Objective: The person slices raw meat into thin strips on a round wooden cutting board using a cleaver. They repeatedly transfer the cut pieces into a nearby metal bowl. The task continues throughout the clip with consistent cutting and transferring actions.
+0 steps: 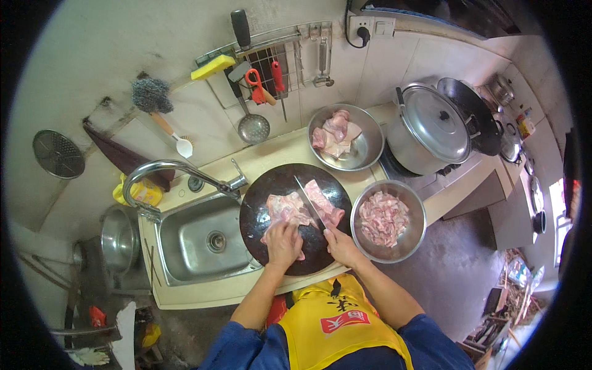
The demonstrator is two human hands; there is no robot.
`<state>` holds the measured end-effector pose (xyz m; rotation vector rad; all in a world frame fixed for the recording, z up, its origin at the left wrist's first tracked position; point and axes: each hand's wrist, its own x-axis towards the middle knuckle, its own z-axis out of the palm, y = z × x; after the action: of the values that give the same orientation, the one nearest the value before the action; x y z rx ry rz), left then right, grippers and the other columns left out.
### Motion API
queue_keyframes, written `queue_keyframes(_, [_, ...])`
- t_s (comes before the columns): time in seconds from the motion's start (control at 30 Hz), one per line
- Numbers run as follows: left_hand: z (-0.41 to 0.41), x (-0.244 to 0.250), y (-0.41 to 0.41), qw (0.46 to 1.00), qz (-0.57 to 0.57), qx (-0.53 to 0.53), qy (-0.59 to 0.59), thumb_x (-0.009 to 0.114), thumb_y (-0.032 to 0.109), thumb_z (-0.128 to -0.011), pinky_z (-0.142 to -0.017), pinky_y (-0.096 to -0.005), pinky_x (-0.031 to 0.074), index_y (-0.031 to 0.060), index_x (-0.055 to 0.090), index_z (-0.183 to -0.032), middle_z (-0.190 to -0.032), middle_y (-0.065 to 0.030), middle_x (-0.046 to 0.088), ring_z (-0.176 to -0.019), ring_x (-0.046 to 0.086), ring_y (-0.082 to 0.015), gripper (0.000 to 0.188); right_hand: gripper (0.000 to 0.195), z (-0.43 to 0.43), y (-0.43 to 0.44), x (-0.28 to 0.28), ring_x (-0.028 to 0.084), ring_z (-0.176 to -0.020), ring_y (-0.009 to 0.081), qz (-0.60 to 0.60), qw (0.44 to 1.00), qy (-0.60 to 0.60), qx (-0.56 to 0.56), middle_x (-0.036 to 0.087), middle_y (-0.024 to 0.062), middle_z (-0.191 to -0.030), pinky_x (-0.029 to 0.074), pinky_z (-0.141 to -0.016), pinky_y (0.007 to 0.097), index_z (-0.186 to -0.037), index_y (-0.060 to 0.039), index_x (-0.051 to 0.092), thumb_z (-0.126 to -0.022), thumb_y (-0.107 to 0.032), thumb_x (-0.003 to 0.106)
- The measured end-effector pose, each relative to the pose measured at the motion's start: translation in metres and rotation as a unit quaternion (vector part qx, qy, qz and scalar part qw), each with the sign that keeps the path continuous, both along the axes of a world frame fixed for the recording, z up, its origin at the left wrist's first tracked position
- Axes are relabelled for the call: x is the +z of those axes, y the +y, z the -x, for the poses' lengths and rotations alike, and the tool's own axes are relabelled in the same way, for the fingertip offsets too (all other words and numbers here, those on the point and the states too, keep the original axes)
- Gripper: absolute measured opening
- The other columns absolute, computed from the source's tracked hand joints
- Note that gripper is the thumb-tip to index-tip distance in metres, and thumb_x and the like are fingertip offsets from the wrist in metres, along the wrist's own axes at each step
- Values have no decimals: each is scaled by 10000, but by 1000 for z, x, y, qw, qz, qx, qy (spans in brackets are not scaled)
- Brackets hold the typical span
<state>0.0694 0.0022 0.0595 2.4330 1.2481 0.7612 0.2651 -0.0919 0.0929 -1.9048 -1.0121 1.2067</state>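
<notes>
A round dark cutting board (259, 185) lies on the counter beside the sink. Raw, pinkish meat (287, 207) is spread on its left half, and my left hand (283, 245) presses down on the near end with curled fingers. My right hand (342, 247) grips a knife (309, 199), whose blade points away from me. The blade stands between the larger piece and a separate strip of meat (323, 201) on its right. Its handle is mostly hidden in my fingers. Just right of the board, a steel bowl (418, 231) holds a heap of cut meat (384, 217).
A second steel bowl (373, 143) with larger raw pieces (340, 132) sits behind the board. At left is a steel sink (185, 249) under a curved faucet (171, 165). A large lidded pot (425, 134) occupies the stove. Utensils hang from a wall rack (277, 51).
</notes>
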Motion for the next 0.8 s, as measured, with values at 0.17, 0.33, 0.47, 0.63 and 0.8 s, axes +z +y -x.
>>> queue_keyframes(0.17, [-27, -10, 49, 987, -22, -146, -59, 770, 115, -813, -990, -469, 510, 35, 711, -1062, -1154, -149, 660, -1110, 632, -374, 268, 504, 12, 3, 12, 606, -1210, 540, 8, 999, -38, 24, 668, 350, -1227, 498, -1016, 542, -1416, -31, 573, -1135, -417, 414])
queue_keyframes(0.33, [-27, -26, 71, 979, 14, -202, -40, 769, 111, -822, -954, -462, 527, 19, 684, -1003, -1119, -150, 659, -1086, 637, -367, 220, 508, 24, 2, 8, 610, -1210, 531, -20, 998, -60, 10, 664, 359, -1228, 496, -1023, 546, -1408, -12, 573, -1137, -409, 409])
queue_keyframes(0.47, [-28, -26, 73, 976, 12, -211, -50, 777, 117, -812, -920, -459, 531, 23, 677, -950, -1064, -144, 651, -1048, 637, -359, 195, 512, 36, -4, 15, 616, -1200, 535, 5, 998, -67, -5, 671, 359, -1227, 498, -1027, 547, -1428, -7, 552, -1133, -404, 419])
queue_keyframes(0.63, [-24, -23, 77, 970, -8, -237, -59, 782, 115, -805, -891, -444, 543, 19, 688, -944, -1024, -140, 655, -1008, 647, -353, 193, 523, 54, -25, 28, 630, -1220, 513, 58, 997, -30, -35, 666, 360, -1257, 496, -1054, 525, -1465, -8, 527, -1132, -400, 430])
queue_keyframes(0.8, [-24, -22, 83, 963, 19, -256, -83, 755, 79, -817, -924, -446, 545, 4, 714, -994, -1100, -148, 679, -1033, 653, -352, 197, 510, 55, -26, 22, 638, -1226, 498, 35, 997, -39, -51, 671, 351, -1258, 507, -1045, 510, -1457, 0, 547, -1135, -380, 436])
